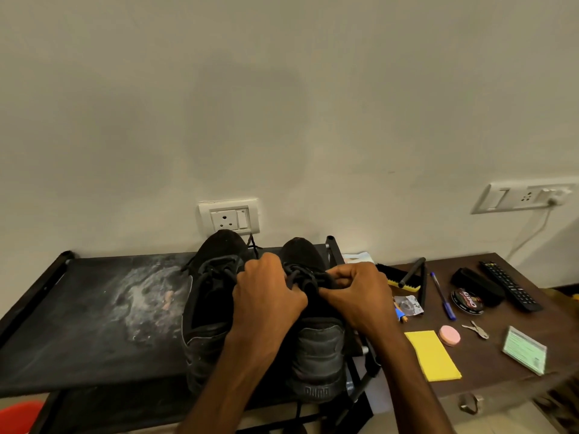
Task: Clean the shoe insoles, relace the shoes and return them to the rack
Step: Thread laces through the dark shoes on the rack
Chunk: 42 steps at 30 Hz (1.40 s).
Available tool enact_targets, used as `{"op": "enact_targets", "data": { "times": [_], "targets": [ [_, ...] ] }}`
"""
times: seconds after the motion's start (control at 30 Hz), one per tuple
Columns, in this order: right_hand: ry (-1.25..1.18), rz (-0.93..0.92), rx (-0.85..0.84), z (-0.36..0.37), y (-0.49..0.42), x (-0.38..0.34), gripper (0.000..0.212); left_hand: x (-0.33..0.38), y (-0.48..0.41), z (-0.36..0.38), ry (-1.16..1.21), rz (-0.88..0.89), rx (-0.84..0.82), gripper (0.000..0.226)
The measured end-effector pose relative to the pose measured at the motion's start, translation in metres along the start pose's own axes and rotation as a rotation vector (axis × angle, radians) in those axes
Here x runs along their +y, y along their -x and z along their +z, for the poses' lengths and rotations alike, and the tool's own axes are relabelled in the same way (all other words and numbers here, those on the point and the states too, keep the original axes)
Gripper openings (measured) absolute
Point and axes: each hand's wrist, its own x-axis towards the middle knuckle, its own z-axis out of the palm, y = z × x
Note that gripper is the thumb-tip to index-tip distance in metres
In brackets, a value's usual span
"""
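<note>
**Nearly done: lacing the last shoe on the rack**

Both black shoes stand side by side, toes to the wall, on the top shelf of the rack [78, 308], so I judge the return step is as good as made. My left hand [266, 296] is curled over the laces [300, 275] of the right-side shoe [318, 349], fingers closed round them. My right hand [360, 292] pinches a lace end between thumb and fingertips just beside it. The left-side shoe [206, 308] looks threaded across its tongue, though one lace trails toward the wall and I cannot tell whether it is tied.

The insoles are out of sight inside the shoes, so I cannot say if they are clean. The yellow cloth [432, 355], pink sponge [449, 336] and brush [398, 277] lie untouched on the table beside the rack, which suggests cleaning is over. What is left, I think, is finishing this knot and tucking in the stray lace.
</note>
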Motion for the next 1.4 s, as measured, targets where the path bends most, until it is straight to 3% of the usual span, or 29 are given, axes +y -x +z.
{"op": "enact_targets", "data": {
  "times": [0.17, 0.37, 0.5, 0.67, 0.77, 0.83, 0.93, 1.13, 1.4],
  "targets": [
    [-0.051, -0.03, 0.099, 0.003, 0.005, -0.002, 0.015, -0.003, -0.002, 0.0, 0.022, -0.019, 0.005, 0.033],
    [-0.301, -0.006, 0.037, -0.003, 0.004, 0.01, 0.021, -0.004, -0.003, -0.001, 0.097, -0.026, -0.063, 0.025],
    [-0.299, -0.017, 0.016, -0.002, 0.004, 0.012, 0.022, -0.006, -0.006, -0.005, 0.054, -0.039, -0.147, 0.016],
    [-0.331, -0.014, -0.18, -0.017, 0.005, 0.005, 0.031, -0.009, -0.009, -0.02, 0.179, -0.067, -0.431, 0.028],
    [-0.477, 0.04, -0.313, -0.03, 0.009, -0.002, 0.03, -0.009, -0.011, -0.03, 0.42, -0.138, -0.556, 0.036],
    [-0.541, 0.066, -0.358, -0.034, 0.011, -0.004, 0.03, -0.006, -0.011, -0.034, 0.571, -0.156, -0.579, 0.029],
    [-0.595, 0.082, -0.345, -0.033, 0.011, -0.009, 0.026, -0.004, -0.011, -0.033, 0.695, -0.109, -0.455, 0.014],
    [-0.705, 0.092, -0.173, -0.016, 0.004, -0.02, 0.022, -0.002, -0.014, -0.027, 0.852, 0.02, -0.229, 0.02],
    [-0.505, -0.003, -0.011, 0.006, 0.002, -0.017, 0.021, 0.0, -0.02, -0.045, 0.974, 0.241, 0.194, 0.024]
  ]
}}
